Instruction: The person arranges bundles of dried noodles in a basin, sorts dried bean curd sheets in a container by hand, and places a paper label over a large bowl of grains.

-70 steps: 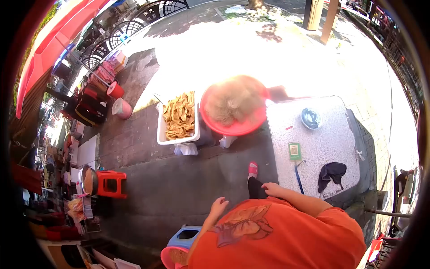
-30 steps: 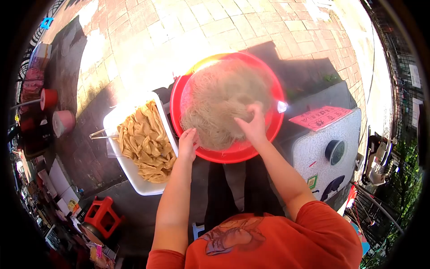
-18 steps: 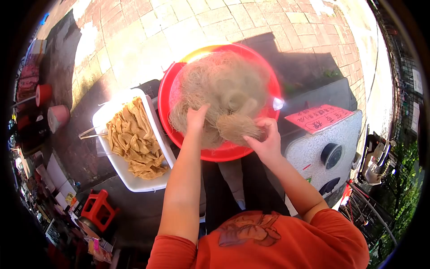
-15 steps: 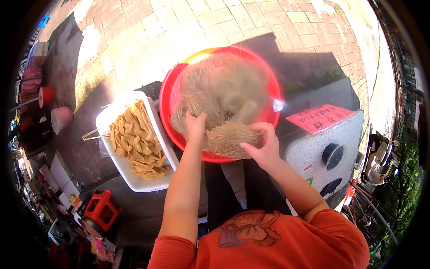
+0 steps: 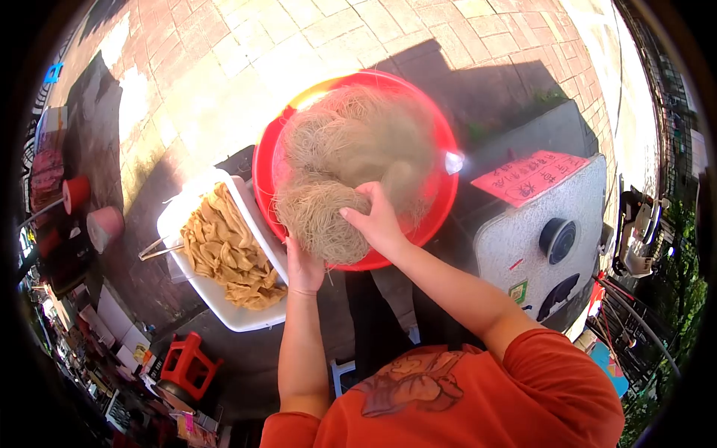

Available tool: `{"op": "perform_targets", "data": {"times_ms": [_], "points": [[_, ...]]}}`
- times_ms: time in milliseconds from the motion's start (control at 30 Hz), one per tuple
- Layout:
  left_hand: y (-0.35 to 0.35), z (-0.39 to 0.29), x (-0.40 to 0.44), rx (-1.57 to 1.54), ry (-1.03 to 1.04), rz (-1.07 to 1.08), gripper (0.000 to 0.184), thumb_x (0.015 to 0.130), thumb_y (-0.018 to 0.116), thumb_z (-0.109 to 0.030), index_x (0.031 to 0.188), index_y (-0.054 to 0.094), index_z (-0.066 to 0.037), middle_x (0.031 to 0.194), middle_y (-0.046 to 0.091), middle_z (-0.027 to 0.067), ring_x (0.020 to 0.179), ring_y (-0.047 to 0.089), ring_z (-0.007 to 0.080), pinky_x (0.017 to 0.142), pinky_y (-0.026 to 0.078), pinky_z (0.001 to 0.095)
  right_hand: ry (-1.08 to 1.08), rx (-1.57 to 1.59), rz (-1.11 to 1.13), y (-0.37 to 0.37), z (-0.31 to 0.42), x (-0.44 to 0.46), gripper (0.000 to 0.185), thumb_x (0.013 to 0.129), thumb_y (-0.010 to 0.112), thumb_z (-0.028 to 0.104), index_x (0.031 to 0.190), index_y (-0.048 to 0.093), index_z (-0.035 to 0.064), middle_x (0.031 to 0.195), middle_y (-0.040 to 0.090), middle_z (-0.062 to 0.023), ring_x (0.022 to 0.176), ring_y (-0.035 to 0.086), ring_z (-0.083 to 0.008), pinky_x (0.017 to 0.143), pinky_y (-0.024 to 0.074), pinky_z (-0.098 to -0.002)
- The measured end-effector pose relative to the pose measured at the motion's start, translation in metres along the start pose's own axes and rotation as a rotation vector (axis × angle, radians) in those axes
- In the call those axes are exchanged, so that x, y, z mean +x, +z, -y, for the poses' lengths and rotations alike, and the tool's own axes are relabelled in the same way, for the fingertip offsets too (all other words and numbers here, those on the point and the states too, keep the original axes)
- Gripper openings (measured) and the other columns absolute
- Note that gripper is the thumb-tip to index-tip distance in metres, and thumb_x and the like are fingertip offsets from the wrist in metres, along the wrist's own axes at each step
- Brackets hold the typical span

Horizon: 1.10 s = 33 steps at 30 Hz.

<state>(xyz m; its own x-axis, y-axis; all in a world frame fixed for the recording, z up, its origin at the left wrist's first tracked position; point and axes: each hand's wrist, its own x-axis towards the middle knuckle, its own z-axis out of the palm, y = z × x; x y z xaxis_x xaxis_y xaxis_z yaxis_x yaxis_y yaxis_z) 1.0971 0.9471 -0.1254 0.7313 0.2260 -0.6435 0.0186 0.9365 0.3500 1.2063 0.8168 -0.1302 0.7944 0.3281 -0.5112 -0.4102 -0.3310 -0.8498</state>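
A bundle of thin dried rice noodles [image 5: 321,222] is between my hands at the near left side of a round red basin [image 5: 447,194]. My left hand [image 5: 305,267] holds the bundle from below, at the basin's near rim; its fingers are partly hidden under the strands. On the bundle's right edge, my right hand [image 5: 379,220] grips with thumb and fingers. Behind it in the basin lies a larger heap of the same noodles [image 5: 336,123], its right part hazy in glare.
Left of the basin is a white tub [image 5: 231,319] of brown, strip-like food [image 5: 228,257] with tongs [image 5: 159,250]. To the right, a pink sign [image 5: 526,177] lies on a grey-white box lid [image 5: 515,246]. A red stool [image 5: 190,367] stands at lower left.
The noodle bundle has moved left in the basin. My right hand has crossed leftward with it, and my left hand has dropped to its lower edge. The view has shifted slightly.
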Motion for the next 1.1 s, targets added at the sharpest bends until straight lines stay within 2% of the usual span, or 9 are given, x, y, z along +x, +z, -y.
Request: {"op": "perform_targets", "data": {"times_ms": [67, 133, 300, 400, 600, 700, 867, 967, 1100], "points": [[-0.012, 0.011, 0.001, 0.442, 0.07, -0.154, 0.062, 0.084, 0.059, -0.03, 0.135, 0.033, -0.006, 0.128, 0.047, 0.0105, 0.117, 0.047, 0.0264, 0.097, 0.041, 0.0429, -0.143, -0.075, 0.087, -0.002, -0.006, -0.003, 0.041, 0.077, 0.068, 0.013, 0.11, 0.047, 0.0012, 0.108, 0.051, -0.0135, 0.109, 0.047, -0.0218, 0.094, 0.0365, -0.0347], [-0.018, 0.014, 0.0, 0.372, 0.094, -0.228, 0.06, 0.081, 0.059, -0.026, 0.134, 0.036, -0.007, 0.126, 0.049, 0.0093, 0.115, 0.048, 0.0264, 0.096, 0.042, 0.0439, -0.392, -0.334, 0.076, -0.012, -0.023, 0.005, 0.041, 0.077, 0.068, 0.016, 0.111, 0.049, 0.0023, 0.108, 0.051, -0.0148, 0.111, 0.046, -0.0256, 0.095, 0.0352, -0.0368], [-0.03, 0.001, -0.025, 0.03, 0.115, -0.292, 0.061, 0.073, 0.06, -0.021, 0.13, 0.042, -0.006, 0.121, 0.053, 0.0106, 0.11, 0.053, 0.0275, 0.094, 0.044, 0.0439, -0.279, -0.609, -0.385, -0.069, -0.058, 0.052, 0.059, 0.068, 0.074, 0.021, 0.117, 0.046, 0.004, 0.121, 0.049, -0.0159, 0.115, 0.042, -0.0344, 0.095, 0.0348, -0.0462], [-0.029, -0.014, -0.038, -0.017, 0.151, -0.199, 0.062, 0.073, 0.06, -0.025, 0.128, 0.043, -0.005, 0.12, 0.054, 0.0109, 0.111, 0.053, 0.0279, 0.094, 0.044, 0.0443, -0.204, -0.842, -0.275, -0.087, -0.116, 0.071, 0.058, 0.064, 0.077, 0.022, 0.111, 0.048, 0.0044, 0.119, 0.049, -0.0152, 0.116, 0.041, -0.0334, 0.094, 0.0353, -0.0472], [-0.016, -0.04, -0.051, -0.12, 0.268, -0.076, 0.063, 0.071, 0.066, -0.03, 0.127, 0.047, -0.009, 0.121, 0.055, 0.0079, 0.111, 0.054, 0.026, 0.094, 0.045, 0.0439, -0.007, -0.328, -0.117, -0.095, -0.069, 0.049, 0.041, 0.065, 0.076, 0.014, 0.091, 0.047, 0.0039, 0.093, 0.054, -0.0091, 0.094, 0.051, -0.0252, 0.081, 0.0425, -0.0352], [-0.021, -0.041, -0.043, -0.175, 0.275, -0.051, 0.066, 0.069, 0.067, -0.033, 0.128, 0.047, -0.01, 0.123, 0.054, 0.0076, 0.113, 0.052, 0.0268, 0.095, 0.044, 0.0463, -0.041, -0.203, 0.004, -0.09, -0.036, 0.018, 0.034, 0.067, 0.073, 0.008, 0.087, 0.046, 0.004, 0.083, 0.051, -0.008, 0.082, 0.052, -0.0248, 0.074, 0.043, -0.0318], [0.008, -0.023, -0.034, -0.306, 0.251, -0.016, 0.07, 0.068, 0.068, -0.037, 0.129, 0.046, -0.011, 0.125, 0.052, 0.0066, 0.115, 0.05, 0.0294, 0.097, 0.042, 0.0489, -0.479, -0.452, 0.194, -0.092, 0.069, -0.019, 0.029, 0.067, 0.069, 0.005, 0.085, 0.046, 0.005, 0.079, 0.049, -0.0093, 0.079, 0.051, -0.0291, 0.07, 0.043, -0.0367], [0.021, -0.012, -0.039, -0.277, 0.276, 0.152, 0.064, 0.076, 0.065, -0.038, 0.131, 0.045, -0.014, 0.132, 0.047, 0.0074, 0.119, 0.046, 0.0283, 0.099, 0.04, 0.0517, -0.525, -0.456, 0.337, -0.086, 0.098, -0.007, 0.026, 0.069, 0.069, 0.008, 0.086, 0.049, 0.0037, 0.08, 0.051, -0.0099, 0.078, 0.052, -0.0273, 0.07, 0.0429, -0.0348], [0.019, -0.005, -0.04, -0.131, 0.228, -0.14, 0.056, 0.088, 0.051, -0.049, 0.132, 0.043, -0.015, 0.129, 0.049, 0.0061, 0.117, 0.048, 0.0238, 0.093, 0.047, 0.0426, -0.418, -0.494, 0.522, -0.039, 0.085, 0.051, 0.025, 0.071, 0.07, 0.012, 0.087, 0.054, 0.0015, 0.084, 0.057, -0.0117, 0.081, 0.057, -0.0274, 0.071, 0.0456, -0.0349]]}}
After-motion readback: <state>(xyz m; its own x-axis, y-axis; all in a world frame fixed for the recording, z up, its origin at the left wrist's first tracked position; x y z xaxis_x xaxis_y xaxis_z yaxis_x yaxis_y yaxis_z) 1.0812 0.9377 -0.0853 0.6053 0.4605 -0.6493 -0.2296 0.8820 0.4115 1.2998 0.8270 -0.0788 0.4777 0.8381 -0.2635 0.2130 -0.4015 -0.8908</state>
